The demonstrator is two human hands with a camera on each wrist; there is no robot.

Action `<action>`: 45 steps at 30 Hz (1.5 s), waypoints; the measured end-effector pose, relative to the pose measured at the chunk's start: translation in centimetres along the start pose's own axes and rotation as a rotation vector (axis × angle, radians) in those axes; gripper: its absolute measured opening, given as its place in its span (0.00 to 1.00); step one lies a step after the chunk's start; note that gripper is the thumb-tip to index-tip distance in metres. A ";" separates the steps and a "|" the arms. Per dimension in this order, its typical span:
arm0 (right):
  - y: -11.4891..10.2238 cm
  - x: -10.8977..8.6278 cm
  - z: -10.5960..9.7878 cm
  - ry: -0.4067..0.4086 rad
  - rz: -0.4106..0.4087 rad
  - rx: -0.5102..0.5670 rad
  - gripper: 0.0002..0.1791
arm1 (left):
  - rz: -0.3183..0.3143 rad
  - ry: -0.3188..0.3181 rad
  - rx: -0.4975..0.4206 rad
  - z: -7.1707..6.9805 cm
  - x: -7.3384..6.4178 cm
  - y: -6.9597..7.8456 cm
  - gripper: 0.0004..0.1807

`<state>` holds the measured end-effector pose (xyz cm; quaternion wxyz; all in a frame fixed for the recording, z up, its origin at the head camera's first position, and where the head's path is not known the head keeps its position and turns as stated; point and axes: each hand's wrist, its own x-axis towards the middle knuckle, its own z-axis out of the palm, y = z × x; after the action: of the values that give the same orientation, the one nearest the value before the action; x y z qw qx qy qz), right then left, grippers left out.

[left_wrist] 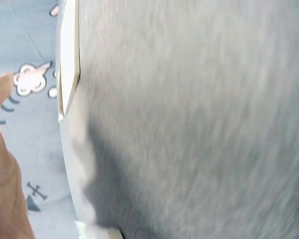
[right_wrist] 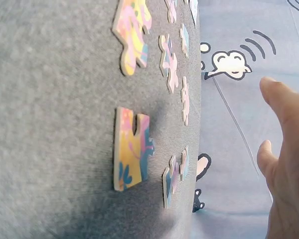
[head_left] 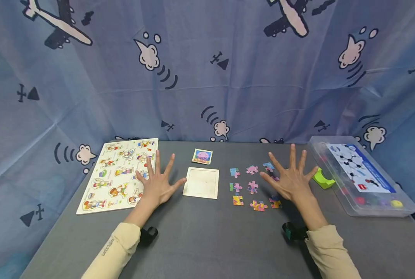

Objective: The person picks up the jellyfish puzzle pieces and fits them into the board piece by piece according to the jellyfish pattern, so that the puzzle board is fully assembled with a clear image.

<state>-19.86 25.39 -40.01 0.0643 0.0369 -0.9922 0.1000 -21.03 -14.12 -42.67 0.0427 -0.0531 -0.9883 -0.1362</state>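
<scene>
My left hand (head_left: 156, 186) hovers with spread fingers between a large picture board (head_left: 111, 174) and a square cream puzzle tray (head_left: 201, 183); it holds nothing. Fingers spread as well, my right hand (head_left: 293, 181) hangs over the right edge of a group of loose jigsaw pieces and partly hides one. In the right wrist view, a yellow and blue corner piece (right_wrist: 131, 149) lies flat below that hand (right_wrist: 289, 149). Other pieces, such as a pink one (head_left: 252, 169) and an orange one (head_left: 237, 200), lie apart in rows. Behind the tray sits a small jellyfish picture card (head_left: 202, 156).
On the right stands a clear plastic case (head_left: 364, 178) with a molecule label and coloured balls inside. A bright green curved piece (head_left: 322, 179) lies against its left side. A blue patterned curtain (head_left: 193, 77) hangs behind the grey table (head_left: 200, 240).
</scene>
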 end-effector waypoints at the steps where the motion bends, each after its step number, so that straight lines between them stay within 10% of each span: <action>1: 0.0 0.0 0.0 -0.002 0.001 -0.001 0.46 | 0.001 -0.013 -0.007 0.0 -0.1 0.2 0.49; 18: -0.6 -0.7 0.0 0.016 -0.018 0.039 0.45 | 0.204 -0.136 -0.339 1.5 -1.3 2.8 0.47; 45: -0.3 0.3 0.9 -0.100 -0.095 0.299 0.41 | 0.351 -0.017 -0.433 2.5 0.6 1.6 0.30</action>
<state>-20.22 24.90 -40.74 0.0132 0.0979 -0.9654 0.2414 -21.60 -11.83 -44.60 0.0451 -0.2328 -0.9121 -0.3345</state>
